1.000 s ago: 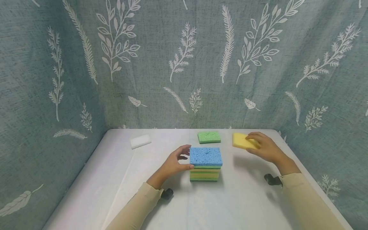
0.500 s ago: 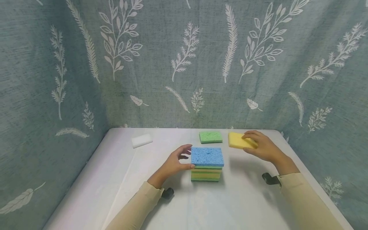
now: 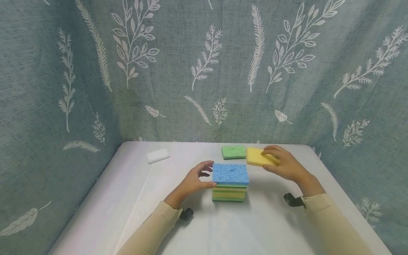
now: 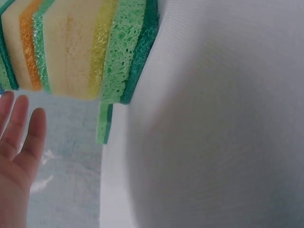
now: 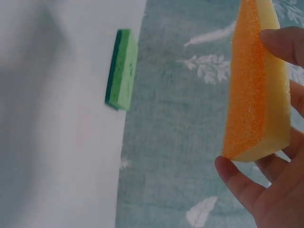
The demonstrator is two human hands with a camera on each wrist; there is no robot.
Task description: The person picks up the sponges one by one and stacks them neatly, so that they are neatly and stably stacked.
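A stack of several sponges stands on the table, with a blue sponge on top. At the stack's left side is my left hand, fingers slightly bent and apart, thumb at the near left corner of the blue sponge; whether it touches cannot be told. In the left wrist view the stack's layers show cream, orange, yellow and green. My right hand holds a yellow sponge between thumb and fingers, raised behind and right of the stack. Its orange underside shows in the right wrist view.
A green sponge with a dark green base lies behind the stack near the table's back edge. A white block lies at the back left of the white table. Patterned curtains hang behind and at both sides.
My right hand has carried the yellow sponge leftward, closer to the stack. My left hand stays beside the stack. The whole head view has shifted slightly.
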